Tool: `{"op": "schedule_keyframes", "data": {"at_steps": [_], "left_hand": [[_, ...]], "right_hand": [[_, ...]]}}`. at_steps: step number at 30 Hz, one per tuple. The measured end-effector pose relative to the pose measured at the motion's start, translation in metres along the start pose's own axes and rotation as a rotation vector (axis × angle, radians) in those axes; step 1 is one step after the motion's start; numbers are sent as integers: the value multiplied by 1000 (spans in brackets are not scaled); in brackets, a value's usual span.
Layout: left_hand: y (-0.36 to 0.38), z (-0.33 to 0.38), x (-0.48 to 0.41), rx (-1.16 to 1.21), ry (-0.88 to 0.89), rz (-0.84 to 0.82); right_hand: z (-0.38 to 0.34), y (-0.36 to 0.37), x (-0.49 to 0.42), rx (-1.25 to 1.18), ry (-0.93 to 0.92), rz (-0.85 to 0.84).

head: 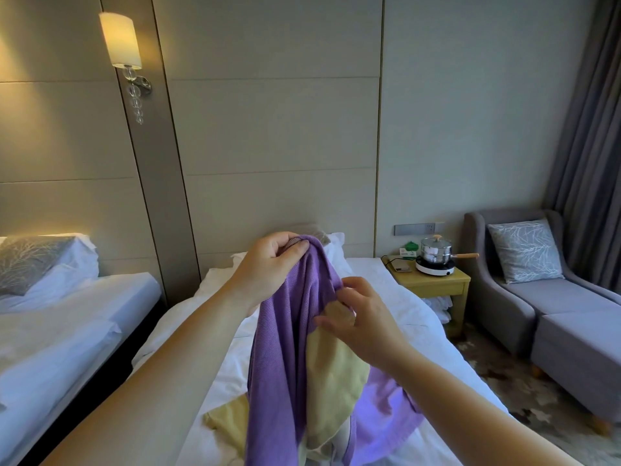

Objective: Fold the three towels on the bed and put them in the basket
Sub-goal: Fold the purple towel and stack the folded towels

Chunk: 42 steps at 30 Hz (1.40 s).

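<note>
Near on the bed point(410, 307), the yellow towel point(331, 391) clings to the hanging purple towel point(285, 348). The right hand point(363, 317) curls at their seam, likely to part them; whether it grasps cloth I cannot tell. Farther, the left hand point(268, 260) pinches purple's top corner high so it hangs free; no basket shows

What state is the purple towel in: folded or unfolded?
Unfolded: the purple towel hangs loose and crumpled from the grip of the left hand, its lower part bunched on the bed.
</note>
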<state>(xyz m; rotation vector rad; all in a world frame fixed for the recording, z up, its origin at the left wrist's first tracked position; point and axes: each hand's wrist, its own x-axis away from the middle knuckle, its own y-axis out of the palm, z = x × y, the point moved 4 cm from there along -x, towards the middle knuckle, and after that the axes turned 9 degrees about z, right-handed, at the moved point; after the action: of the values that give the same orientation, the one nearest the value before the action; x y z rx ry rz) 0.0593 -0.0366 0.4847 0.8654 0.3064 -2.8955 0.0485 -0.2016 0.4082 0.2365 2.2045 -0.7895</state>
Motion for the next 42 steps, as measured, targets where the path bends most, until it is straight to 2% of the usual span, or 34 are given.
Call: {"op": "schedule_keyframes", "data": {"at_steps": [5, 11, 16, 20, 22, 24, 27, 30, 33, 36, 39, 42], "left_hand": [[-4, -4, -3, -4, -56, 50], [-1, -7, -3, -9, -56, 40], [0, -7, -1, -8, -55, 9], [-4, -6, 0, -17, -66, 6], [-6, -6, 0, -18, -75, 19], [-7, -6, -1, -11, -85, 29], [-7, -4, -2, 24, -96, 28], [-7, -2, -1, 59, -98, 0], [-9, -1, 1, 57, -99, -15], [-19, -5, 2, 17, -93, 16], [-36, -24, 6, -107, -103, 40], [-47, -52, 15, -273, -183, -51]], "right_hand": [[-11, -8, 12, 216, -295, 243], [-12, -8, 10, 396, -283, 150], [-16, -16, 1, 575, -399, 166], [-11, -18, -5, 568, -303, 123], [-3, -14, -4, 405, -254, -2], [6, -6, 1, 189, -183, -195], [17, 3, 5, 120, -104, -316], [22, 5, 4, 135, -49, -292], [17, 5, -1, 172, -58, -188], [21, -3, -6, 76, 58, -115], [31, -18, -10, -117, 281, -58], [31, -30, -14, -184, 309, -45]]}}
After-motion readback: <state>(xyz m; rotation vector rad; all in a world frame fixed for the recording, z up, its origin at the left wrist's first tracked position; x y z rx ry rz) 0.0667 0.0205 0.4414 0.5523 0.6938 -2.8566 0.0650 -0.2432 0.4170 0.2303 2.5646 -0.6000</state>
